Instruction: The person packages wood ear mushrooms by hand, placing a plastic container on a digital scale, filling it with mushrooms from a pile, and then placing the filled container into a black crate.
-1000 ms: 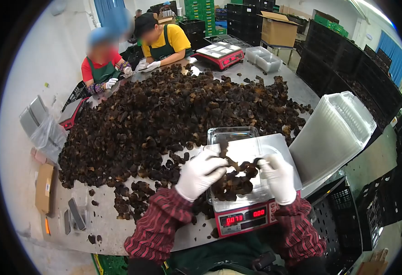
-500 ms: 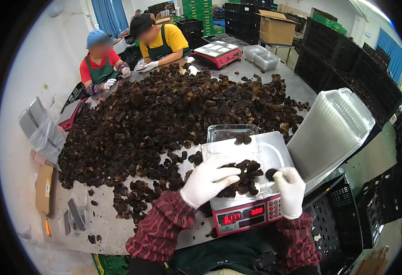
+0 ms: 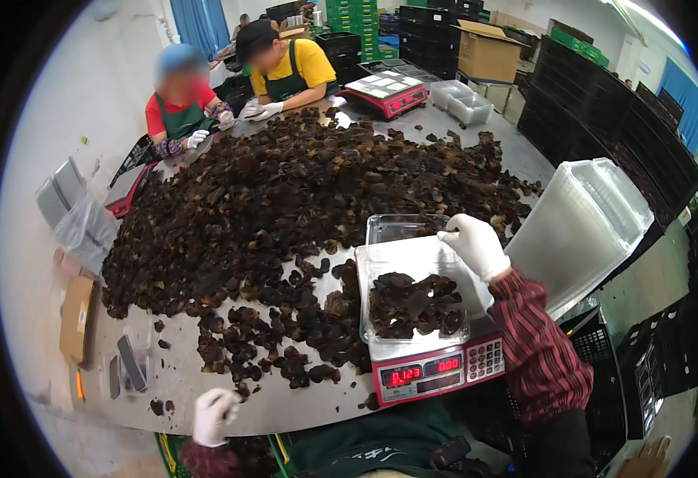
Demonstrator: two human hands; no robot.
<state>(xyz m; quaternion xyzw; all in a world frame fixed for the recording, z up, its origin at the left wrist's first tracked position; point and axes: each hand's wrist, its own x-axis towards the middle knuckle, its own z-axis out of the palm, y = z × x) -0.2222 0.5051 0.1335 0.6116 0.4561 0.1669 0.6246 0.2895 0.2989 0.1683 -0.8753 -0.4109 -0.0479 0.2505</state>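
Note:
Dark brown dried pieces, fungus-like, lie in a clear plastic tray [image 3: 373,338] on a red and silver scale [image 3: 476,360] with lit red digits. My right hand [image 3: 476,245], in a white glove, is above the tray's far right side, thumb and fingers pinched together; what it holds, if anything, is hidden. Down at the table's near edge, my gloved left hand [image 3: 215,416] is away from the scale, its fingers curled and slightly blurred. The large heap [image 3: 285,183] of the same pieces covers the table's middle, with loose pieces left of the scale.
Stacked clear trays [image 3: 580,231] stand right of the scale. Two gloved co-workers, one in yellow [image 3: 311,68] and one in red [image 3: 158,119], are across the table. A second scale [image 3: 385,94] is at the far side. Black crates [image 3: 604,119] line the right.
My left hand has left the tray and moved down-left to the table's near edge. My right hand has moved up over the tray's far side. The scale's display reads differently.

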